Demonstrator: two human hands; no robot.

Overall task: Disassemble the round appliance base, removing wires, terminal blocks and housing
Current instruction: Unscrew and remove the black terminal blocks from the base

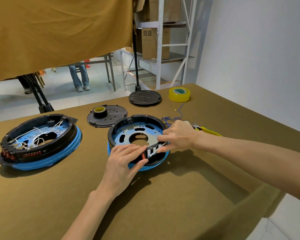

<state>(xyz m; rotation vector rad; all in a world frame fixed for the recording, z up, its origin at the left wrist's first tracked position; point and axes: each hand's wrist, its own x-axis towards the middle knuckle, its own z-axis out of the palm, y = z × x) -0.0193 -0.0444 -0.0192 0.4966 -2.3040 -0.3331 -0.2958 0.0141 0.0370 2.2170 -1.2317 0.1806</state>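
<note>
Your right hand (177,134) pinches a thin metal tool (156,150) levering the terminal block (150,153) on the round base (137,130) mid-worktop, left hand (126,158) bracing its rim with straight fingers; a slip would likely jab those left fingers.

Two round bases sit on the table: one (137,135) under the hands, one (40,141) well to its left. Two black round covers, one (107,116) just beyond the grip, one (145,97) farther back. Two tape rolls (179,94) (100,110). One cutter (206,129) right of the grip. One wire bundle (170,118).
</note>
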